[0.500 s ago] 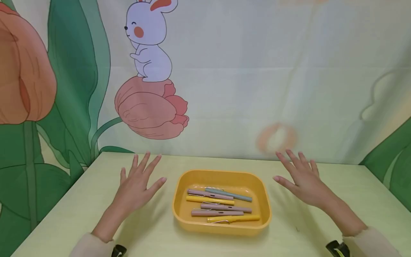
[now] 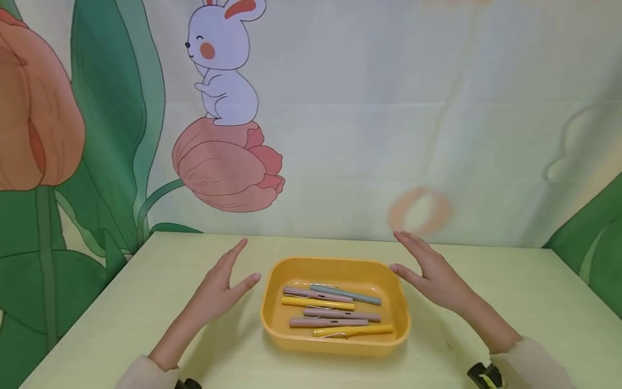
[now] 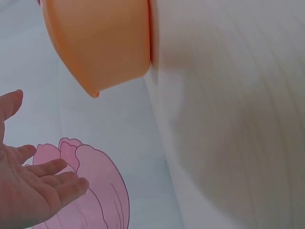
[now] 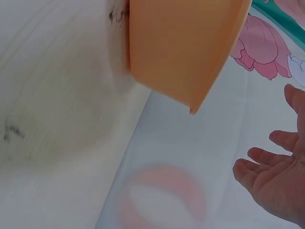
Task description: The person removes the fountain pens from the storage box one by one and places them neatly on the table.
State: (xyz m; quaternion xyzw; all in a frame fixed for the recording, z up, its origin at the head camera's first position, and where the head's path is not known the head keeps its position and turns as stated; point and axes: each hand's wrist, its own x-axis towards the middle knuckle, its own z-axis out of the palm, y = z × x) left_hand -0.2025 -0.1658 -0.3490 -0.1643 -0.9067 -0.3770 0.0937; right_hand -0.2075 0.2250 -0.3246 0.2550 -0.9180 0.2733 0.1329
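A yellow plastic tray (image 2: 335, 348) stands on the table in the head view. Inside it lie several clip pens: a blue-green pen (image 2: 357, 297) at the back, mauve pens such as the front mauve pen (image 2: 330, 322), and yellow ones such as the front yellow pen (image 2: 369, 330). My left hand (image 2: 216, 292) is held in the air left of the tray, fingers extended and thumb apart, holding nothing. On the other side, my right hand (image 2: 437, 278) hovers by the tray's right rim, also empty. Both wrist views show relaxed, spread fingers beside the tray's outer wall (image 3: 105, 38).
The pale table (image 2: 525, 292) extends on both sides of the tray. Behind it hangs a cloth backdrop (image 2: 340, 135) printed with a rabbit and tulips. A black wrist strap (image 2: 486, 375) shows at the right sleeve.
Both hands have moved inward toward the tray and turned so the palms face each other. The tray and pens have stayed where they were.
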